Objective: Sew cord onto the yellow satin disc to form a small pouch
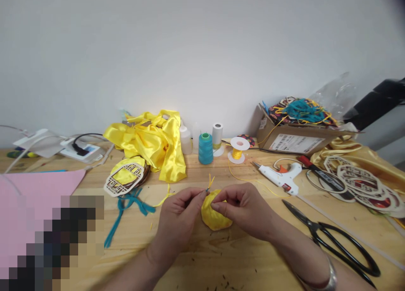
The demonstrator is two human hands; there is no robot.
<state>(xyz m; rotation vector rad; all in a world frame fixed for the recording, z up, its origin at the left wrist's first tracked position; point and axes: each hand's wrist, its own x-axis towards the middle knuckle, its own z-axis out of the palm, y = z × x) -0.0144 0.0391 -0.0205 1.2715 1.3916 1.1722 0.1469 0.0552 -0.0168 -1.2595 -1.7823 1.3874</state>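
A small round piece covered in yellow satin (216, 220) lies on the wooden table between my hands. My left hand (182, 210) pinches, between thumb and forefinger, a yellow cord (211, 181) whose split ends stick up above the fingertips. A bit of dark blue shows at the pinch. My right hand (248, 210) is over the right side of the satin piece, thumb and forefinger pressed together; whatever they hold is too small to make out.
Black scissors (313, 227) and a white glue gun (281, 175) lie to the right. Behind stand a teal thread cone (205, 149), a yellow cord spool (238, 151) and a cardboard box (284, 134). Yellow satin cloth (152, 141) and wooden lattice frames (124, 180) are at left.
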